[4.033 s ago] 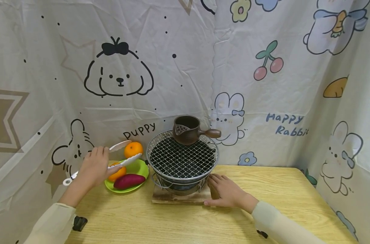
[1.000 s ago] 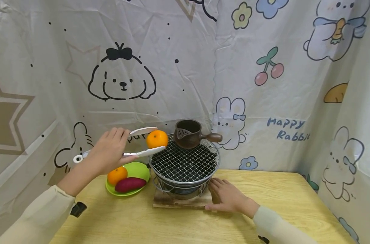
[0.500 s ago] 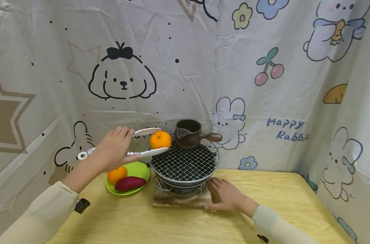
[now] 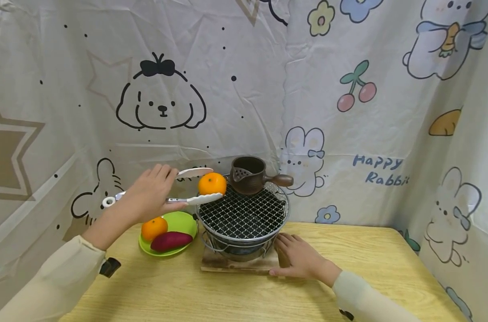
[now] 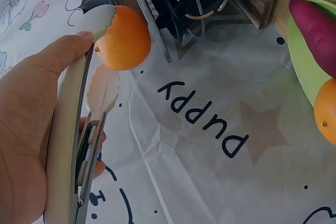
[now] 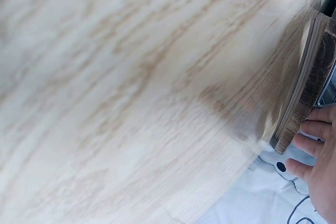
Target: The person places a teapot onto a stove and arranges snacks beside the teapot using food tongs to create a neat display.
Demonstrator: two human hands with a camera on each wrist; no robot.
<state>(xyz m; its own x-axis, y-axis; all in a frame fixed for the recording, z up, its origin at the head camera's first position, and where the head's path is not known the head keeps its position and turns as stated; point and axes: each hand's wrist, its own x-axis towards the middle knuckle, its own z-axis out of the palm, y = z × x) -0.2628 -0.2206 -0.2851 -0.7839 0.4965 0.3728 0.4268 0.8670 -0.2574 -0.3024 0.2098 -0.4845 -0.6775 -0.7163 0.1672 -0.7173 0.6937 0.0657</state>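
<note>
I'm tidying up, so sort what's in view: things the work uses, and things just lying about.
Apparently in use:
tongs, held by the left hand
orange between the tongs' tips
grill
wooden board, right hand at its edge

Apparently just lying about:
second orange
purple sweet potato
green plate under both
brown pot

– Your tongs (image 4: 199,200) are white-tipped, your sleeves (image 4: 54,275) cream. What of your oranges (image 4: 212,184)?
– Bright orange; the sweet potato (image 4: 170,241) is purplish red, the plate (image 4: 184,222) lime green.
– And your pot (image 4: 248,184)?
– Dark brown, and your grill (image 4: 244,217) is silvery crisscross over black.
– Your desk (image 4: 368,257)?
– Yellow wood grain; your curtain (image 4: 260,89) is off-white, printed with a black-lined puppy (image 4: 162,108), pink cherries (image 4: 367,92), blue flowers (image 4: 327,215).
</note>
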